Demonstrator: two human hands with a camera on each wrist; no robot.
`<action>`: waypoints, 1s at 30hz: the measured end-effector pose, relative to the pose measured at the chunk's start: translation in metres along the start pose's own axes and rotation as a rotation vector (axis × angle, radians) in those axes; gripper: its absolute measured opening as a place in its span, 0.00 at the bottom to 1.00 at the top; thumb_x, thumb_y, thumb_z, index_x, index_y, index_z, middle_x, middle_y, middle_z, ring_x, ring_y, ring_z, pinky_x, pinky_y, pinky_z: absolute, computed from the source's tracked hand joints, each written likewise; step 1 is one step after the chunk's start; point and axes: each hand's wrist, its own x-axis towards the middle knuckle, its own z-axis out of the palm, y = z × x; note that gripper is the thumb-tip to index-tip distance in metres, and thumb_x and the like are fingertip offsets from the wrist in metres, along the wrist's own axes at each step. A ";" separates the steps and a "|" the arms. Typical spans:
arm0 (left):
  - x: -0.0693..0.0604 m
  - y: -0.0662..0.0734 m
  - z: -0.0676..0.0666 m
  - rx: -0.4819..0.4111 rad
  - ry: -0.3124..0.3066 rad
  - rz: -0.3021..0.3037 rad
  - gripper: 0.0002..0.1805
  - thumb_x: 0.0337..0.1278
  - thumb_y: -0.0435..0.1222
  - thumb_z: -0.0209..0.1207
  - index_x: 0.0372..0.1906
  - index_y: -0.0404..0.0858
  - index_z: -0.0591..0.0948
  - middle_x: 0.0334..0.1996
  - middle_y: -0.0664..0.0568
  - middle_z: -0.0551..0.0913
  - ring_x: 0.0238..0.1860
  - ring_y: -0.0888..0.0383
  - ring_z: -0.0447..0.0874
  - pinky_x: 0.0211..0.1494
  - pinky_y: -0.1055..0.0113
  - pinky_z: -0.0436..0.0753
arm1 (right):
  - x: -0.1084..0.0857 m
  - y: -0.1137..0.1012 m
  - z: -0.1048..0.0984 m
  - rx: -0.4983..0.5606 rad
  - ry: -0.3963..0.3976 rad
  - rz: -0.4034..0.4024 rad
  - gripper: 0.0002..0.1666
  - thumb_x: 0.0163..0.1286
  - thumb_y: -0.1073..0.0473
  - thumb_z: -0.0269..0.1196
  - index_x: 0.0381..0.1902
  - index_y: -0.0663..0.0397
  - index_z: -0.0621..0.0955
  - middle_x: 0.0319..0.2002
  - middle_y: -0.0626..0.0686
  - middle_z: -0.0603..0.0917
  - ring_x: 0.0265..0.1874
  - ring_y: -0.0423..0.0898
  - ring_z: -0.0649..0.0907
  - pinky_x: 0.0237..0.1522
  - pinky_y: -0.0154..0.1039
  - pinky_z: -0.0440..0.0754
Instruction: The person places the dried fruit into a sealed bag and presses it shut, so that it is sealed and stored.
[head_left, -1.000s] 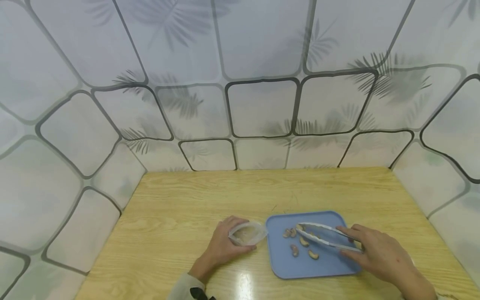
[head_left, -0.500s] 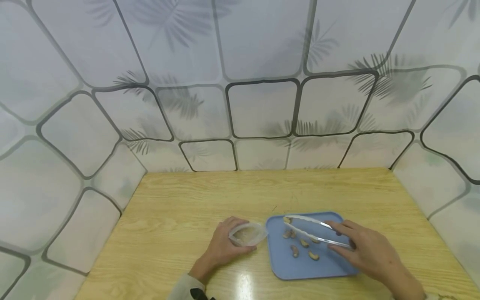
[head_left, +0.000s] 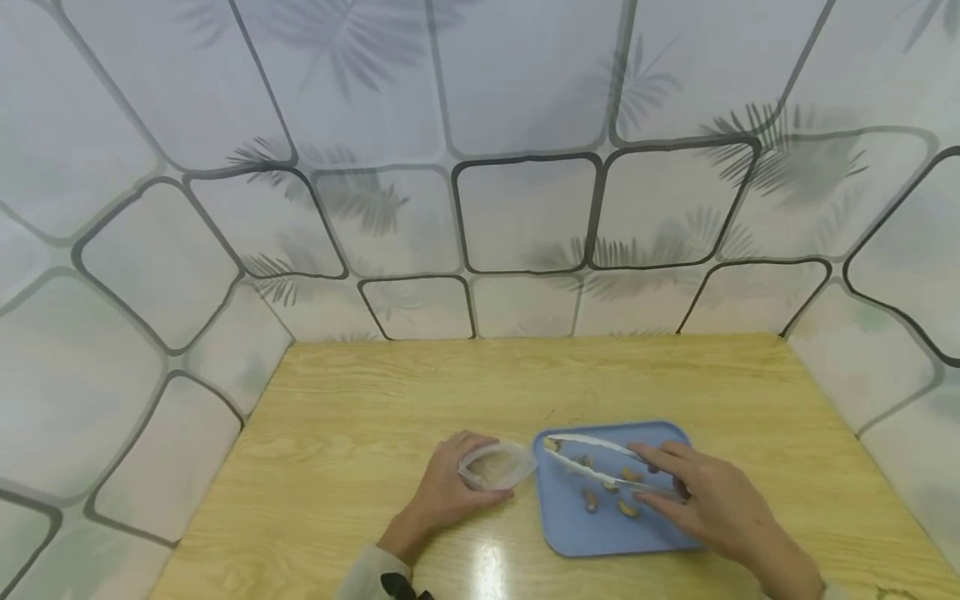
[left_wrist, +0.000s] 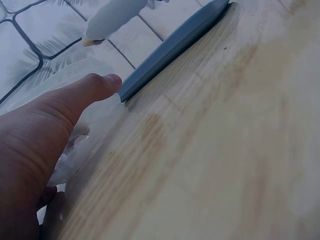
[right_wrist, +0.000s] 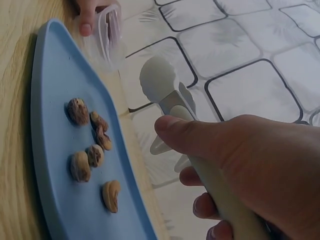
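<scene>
My left hand holds a clear plastic bag upright on the table, its mouth gaping upward. In the left wrist view the thumb lies along the bag's side. My right hand grips metal tongs with pale tips, thumb on one arm and fingers on the other. Between the tong tips sits a cashew, held above the left edge of the blue tray, near the bag. Several more cashews lie on the tray, partly behind the tongs in the head view.
The tray stands just right of the bag on a wood-grain table. A patterned wall covering rises at the back and both sides of the table.
My right hand has moved left, carrying the tongs and the cashew from the tray's middle to its upper left corner. The left hand and bag have stayed put.
</scene>
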 end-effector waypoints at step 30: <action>0.001 -0.001 0.001 -0.009 -0.024 -0.024 0.37 0.41 0.53 0.86 0.62 0.56 0.87 0.53 0.65 0.90 0.52 0.67 0.83 0.61 0.64 0.74 | 0.025 -0.030 0.033 0.071 -0.058 -0.081 0.38 0.55 0.51 0.85 0.65 0.39 0.87 0.36 0.35 0.83 0.26 0.23 0.66 0.26 0.25 0.67</action>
